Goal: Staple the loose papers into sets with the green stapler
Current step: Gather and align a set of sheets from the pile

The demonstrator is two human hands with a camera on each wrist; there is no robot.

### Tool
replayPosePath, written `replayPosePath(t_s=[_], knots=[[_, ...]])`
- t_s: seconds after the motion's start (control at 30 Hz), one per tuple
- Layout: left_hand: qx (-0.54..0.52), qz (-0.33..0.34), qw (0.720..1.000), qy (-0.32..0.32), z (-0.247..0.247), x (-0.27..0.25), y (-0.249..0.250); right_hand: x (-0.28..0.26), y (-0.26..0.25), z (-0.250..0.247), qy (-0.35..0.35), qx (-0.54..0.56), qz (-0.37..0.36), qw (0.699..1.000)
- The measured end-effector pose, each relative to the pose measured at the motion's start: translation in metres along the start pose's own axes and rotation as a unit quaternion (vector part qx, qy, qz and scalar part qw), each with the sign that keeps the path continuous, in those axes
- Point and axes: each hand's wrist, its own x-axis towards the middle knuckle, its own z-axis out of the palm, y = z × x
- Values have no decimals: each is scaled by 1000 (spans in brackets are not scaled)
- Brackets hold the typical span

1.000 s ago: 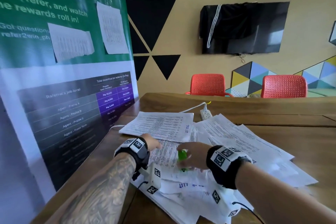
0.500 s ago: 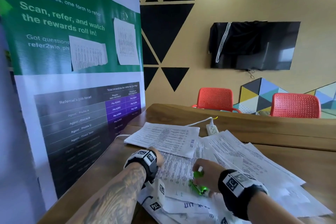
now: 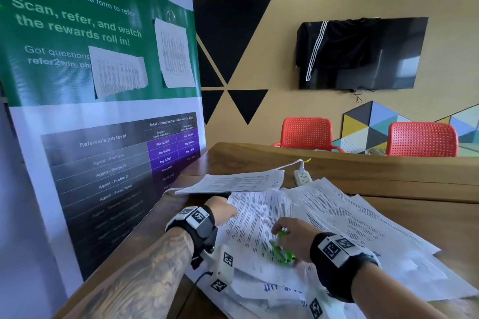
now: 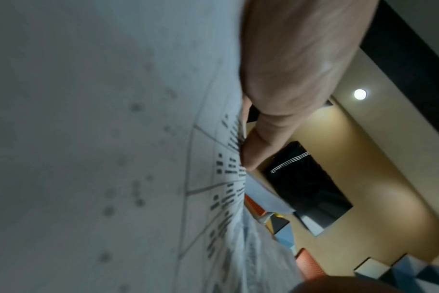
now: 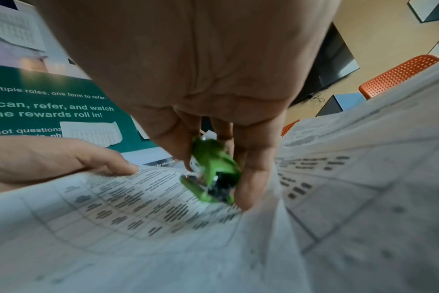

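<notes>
Right hand (image 3: pixel 295 238) grips the green stapler (image 3: pixel 281 252) on the loose papers (image 3: pixel 337 210) — left hand (image 3: pixel 224 211) presses them flat, just beside.

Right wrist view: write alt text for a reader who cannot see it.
The right hand grips a green stapler over printed papers that fill the foreground. The left hand rests its fingers on a sheet's far edge, a green banner behind.

Left grip (image 3: pixel 223 211) lies flat, fingers straight; right grip (image 3: pixel 294 237) curls palm-down, fingers pinching.
</notes>
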Motion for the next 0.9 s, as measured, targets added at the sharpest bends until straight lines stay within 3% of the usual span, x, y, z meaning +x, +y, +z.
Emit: replayPosePath(t_s=[0.17, 0.27, 0.43, 0.53, 0.6, 0.67, 0.77, 0.83, 0.9], knots=[[-137, 64, 988, -5, 2, -20, 20, 5, -3, -9, 78, 69, 16, 994], [-204, 115, 972, 0, 9, -33, 39, 0, -9, -18, 62, 154, 49, 985], [-139, 281, 950, -14, 29, -64, 71, -6, -23, -51, 89, 285, 63, 952], [-60, 363, 930, -19, 36, -79, 84, -12, -34, -75, 147, 253, 31, 956], [-7, 371, 928, 3, 37, -88, 90, -15, -36, -84, 165, 183, 26, 969], [4, 372, 928, -16, 42, -87, 86, -18, -31, -91, 178, 137, 42, 974], [-123, 308, 941, -69, 34, -83, 74, -21, -18, -98, 193, 132, 36, 972], [-199, 244, 949, -18, 22, -72, 63, -29, -14, -102, 221, 124, -6, 967], [-156, 173, 971, 44, 12, -50, 45, -38, -15, -106, 248, 119, -57, 960]])
